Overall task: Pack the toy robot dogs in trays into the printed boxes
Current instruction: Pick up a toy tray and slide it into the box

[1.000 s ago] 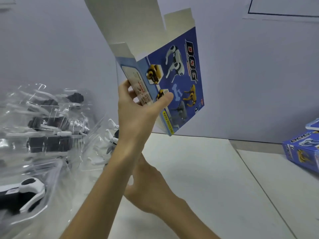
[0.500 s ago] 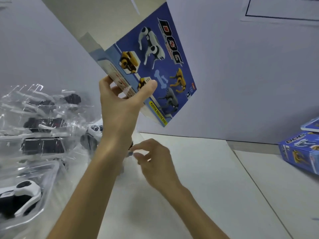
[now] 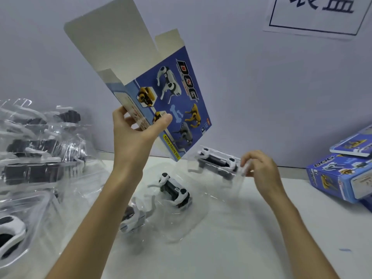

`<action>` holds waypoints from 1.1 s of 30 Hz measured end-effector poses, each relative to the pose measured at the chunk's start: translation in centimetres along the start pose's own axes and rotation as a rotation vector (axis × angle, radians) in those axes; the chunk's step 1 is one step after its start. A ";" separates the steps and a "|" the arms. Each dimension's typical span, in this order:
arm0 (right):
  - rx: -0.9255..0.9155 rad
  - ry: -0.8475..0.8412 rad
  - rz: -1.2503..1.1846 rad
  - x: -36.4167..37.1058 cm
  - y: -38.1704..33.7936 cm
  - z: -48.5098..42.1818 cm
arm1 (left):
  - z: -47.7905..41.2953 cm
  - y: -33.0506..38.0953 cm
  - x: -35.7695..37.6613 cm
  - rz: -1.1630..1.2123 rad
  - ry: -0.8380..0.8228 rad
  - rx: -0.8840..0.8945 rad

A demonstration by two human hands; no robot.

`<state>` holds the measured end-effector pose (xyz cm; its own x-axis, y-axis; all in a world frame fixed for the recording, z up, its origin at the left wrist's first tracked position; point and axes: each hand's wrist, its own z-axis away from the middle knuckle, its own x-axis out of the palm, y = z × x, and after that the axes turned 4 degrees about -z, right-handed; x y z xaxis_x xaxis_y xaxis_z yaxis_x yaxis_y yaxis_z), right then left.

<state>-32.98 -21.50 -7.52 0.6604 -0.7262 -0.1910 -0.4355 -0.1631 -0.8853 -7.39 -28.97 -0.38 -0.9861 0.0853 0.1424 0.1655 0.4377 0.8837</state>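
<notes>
A person holds an open box up in one hand and a trayed dog in the other.

The left hand grips the box at its lower corner, thumb pressed on the blue printed face and fingers curled round the narrow side. The box is raised and tilted, with its top flaps open. The right hand pinches the edge of a clear tray between thumb and fingertips, holding it above the table, just below and right of the box. A white and black dog lies in this tray. A second tray with a second dog lies on the table between the forearms. A third dog lies just beside the left forearm. A stack of filled trays stands at the left, and closed boxes lie at the right edge.
</notes>
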 end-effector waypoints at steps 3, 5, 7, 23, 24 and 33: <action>0.136 -0.014 0.034 -2.0 1.8 -0.1 | 0.0 -0.3 0.2 -0.043 -0.004 0.004; 0.185 -0.047 0.166 -2.8 3.2 -0.1 | 0.2 -0.4 0.3 -0.068 -0.009 0.010; 0.201 -0.055 0.271 -3.2 4.5 0.0 | 0.3 -0.5 0.4 -0.081 -0.017 0.014; 0.138 -0.415 0.495 -4.6 4.4 -0.2 | 0.5 -0.7 1.1 -0.169 -0.104 0.159; 0.157 -0.450 0.514 -4.6 4.4 -0.1 | 0.5 -0.6 1.1 -0.165 -0.110 0.156; 0.109 -0.195 0.150 -4.9 2.1 -0.3 | 1.4 0.5 0.9 -0.566 0.069 0.660</action>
<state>-37.29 -18.53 -8.33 0.7036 -0.5924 -0.3925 -0.4761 0.0171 -0.8792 -8.16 -27.38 -0.41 -0.9176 -0.3465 -0.1948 -0.3968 0.8289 0.3944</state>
